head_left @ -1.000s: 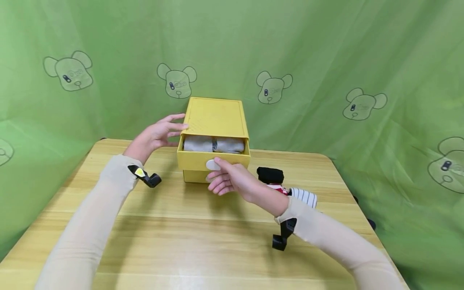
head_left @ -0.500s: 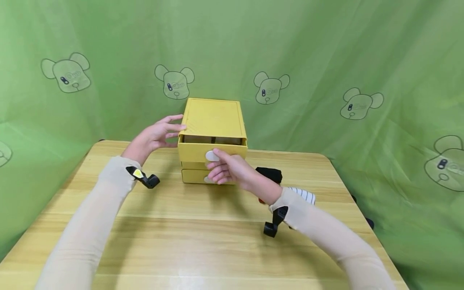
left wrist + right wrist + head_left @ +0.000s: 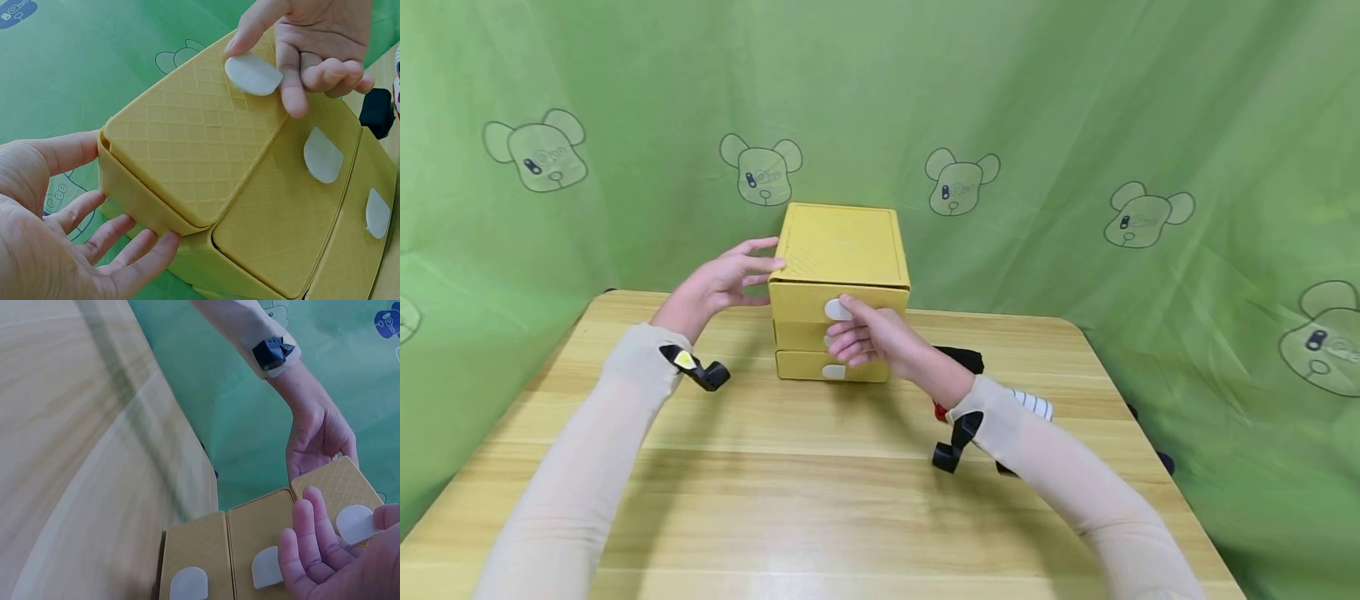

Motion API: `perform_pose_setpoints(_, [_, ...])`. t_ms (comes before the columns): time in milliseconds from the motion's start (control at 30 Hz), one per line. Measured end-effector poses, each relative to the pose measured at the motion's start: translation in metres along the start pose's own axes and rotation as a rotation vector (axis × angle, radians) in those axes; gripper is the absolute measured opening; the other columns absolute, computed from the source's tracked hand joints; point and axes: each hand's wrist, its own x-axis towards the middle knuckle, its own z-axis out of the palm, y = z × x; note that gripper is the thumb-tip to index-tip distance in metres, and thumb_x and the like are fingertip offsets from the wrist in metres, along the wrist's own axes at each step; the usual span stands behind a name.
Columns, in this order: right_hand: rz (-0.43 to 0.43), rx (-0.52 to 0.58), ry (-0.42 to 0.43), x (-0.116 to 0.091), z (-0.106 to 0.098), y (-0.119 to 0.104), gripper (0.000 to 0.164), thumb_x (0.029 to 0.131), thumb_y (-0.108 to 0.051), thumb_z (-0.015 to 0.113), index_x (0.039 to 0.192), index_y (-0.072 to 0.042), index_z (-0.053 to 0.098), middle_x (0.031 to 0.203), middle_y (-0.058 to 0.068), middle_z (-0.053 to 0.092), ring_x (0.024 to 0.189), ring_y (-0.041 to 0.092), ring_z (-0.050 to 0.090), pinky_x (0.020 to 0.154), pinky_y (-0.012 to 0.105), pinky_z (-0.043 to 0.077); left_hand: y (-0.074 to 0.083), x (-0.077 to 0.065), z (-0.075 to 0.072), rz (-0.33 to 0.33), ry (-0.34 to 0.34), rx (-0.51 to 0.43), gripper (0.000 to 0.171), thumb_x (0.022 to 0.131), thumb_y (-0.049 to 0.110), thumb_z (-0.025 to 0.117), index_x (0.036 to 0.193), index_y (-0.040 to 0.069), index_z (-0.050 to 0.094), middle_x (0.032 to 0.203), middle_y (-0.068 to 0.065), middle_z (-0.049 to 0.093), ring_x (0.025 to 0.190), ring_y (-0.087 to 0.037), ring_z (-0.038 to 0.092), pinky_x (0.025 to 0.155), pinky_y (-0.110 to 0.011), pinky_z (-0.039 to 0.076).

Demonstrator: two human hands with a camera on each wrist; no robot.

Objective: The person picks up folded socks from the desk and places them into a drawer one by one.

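A yellow drawer box [image 3: 846,237] with three drawers stands at the back of the table. My right hand [image 3: 883,337] is in front of the top drawer [image 3: 194,137], its thumb tip against the white handle [image 3: 253,75]. The other fingers reach out loosely beside and below that handle. This top drawer sits flush in the box, its contents hidden. On the left side of the box, my left hand [image 3: 726,279] rests spread fingertips near the top edge. White handles also mark the middle drawer [image 3: 278,200] and the bottom drawer [image 3: 356,250].
To the right of the box lie a black rolled cloth [image 3: 964,359] and a white striped cloth [image 3: 1033,403], with a bit of red [image 3: 940,412]; my right arm partly covers them. A green curtain [image 3: 865,92] hangs behind the wooden table [image 3: 790,500].
The top drawer, which stood partly out with light rolled cloths showing, has slid back until shut. My right hand moved inward with it. My left hand stayed at the box's side.
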Motion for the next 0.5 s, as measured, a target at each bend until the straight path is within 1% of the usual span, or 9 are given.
perform_pose_setpoints(100, [-0.007,0.007,-0.003,0.0037,-0.0017,-0.0002,0.068,0.105,-0.054,0.045,0.123,0.008,0.065,0.077,0.0,0.075,0.068,0.01,0.07,0.067,0.026,0.06,-0.0002,-0.0009,-0.0001,0.0,-0.001,0.007,0.076,0.102,0.013,0.061,0.164,0.026,0.019,0.168,-0.009,0.019,0.156,-0.032,0.018,0.125,-0.059,0.026])
perform_pose_setpoints(200, [-0.013,0.013,-0.006,0.0061,-0.0038,-0.0001,0.069,0.105,-0.054,0.044,0.124,0.009,0.064,0.077,0.0,0.075,0.068,0.01,0.07,0.067,0.026,0.06,-0.0015,-0.0014,-0.0008,0.011,-0.008,0.018,0.074,0.102,0.014,0.06,0.164,0.025,0.02,0.161,-0.009,0.031,0.153,-0.032,0.026,0.125,-0.058,0.027])
perform_pose_setpoints(300, [-0.014,0.013,-0.01,0.0071,-0.0047,-0.0001,0.069,0.105,-0.054,0.045,0.124,0.01,0.064,0.078,0.001,0.076,0.068,0.011,0.071,0.067,0.026,0.06,-0.0028,-0.0022,-0.0024,0.02,-0.014,0.03,0.074,0.103,0.015,0.06,0.164,0.025,0.02,0.15,-0.005,0.041,0.151,-0.032,0.029,0.125,-0.058,0.027])
perform_pose_setpoints(333, [-0.015,0.011,-0.011,0.0073,-0.0047,0.0,0.069,0.105,-0.054,0.045,0.125,0.01,0.064,0.078,0.001,0.076,0.068,0.011,0.071,0.067,0.026,0.06,-0.003,-0.0025,-0.0026,0.022,-0.017,0.03,0.074,0.103,0.015,0.06,0.164,0.025,0.02,0.148,-0.004,0.042,0.152,-0.033,0.028,0.125,-0.058,0.027])
perform_pose_setpoints(400, [-0.016,0.009,-0.01,0.0076,-0.0043,-0.0001,0.069,0.105,-0.054,0.045,0.125,0.01,0.064,0.078,0.001,0.076,0.068,0.011,0.071,0.067,0.026,0.06,-0.0028,-0.0018,-0.0029,0.016,-0.013,0.022,0.075,0.102,0.015,0.061,0.164,0.026,0.02,0.148,-0.004,0.042,0.153,-0.033,0.025,0.125,-0.058,0.027])
perform_pose_setpoints(500, [-0.016,0.007,-0.009,0.0082,-0.0041,-0.0004,0.07,0.105,-0.054,0.044,0.126,0.01,0.064,0.078,0.001,0.076,0.068,0.011,0.07,0.067,0.026,0.06,-0.0023,-0.0015,-0.0033,0.021,-0.018,0.03,0.074,0.103,0.015,0.06,0.164,0.025,0.019,0.157,-0.008,0.036,0.154,-0.033,0.024,0.125,-0.058,0.026])
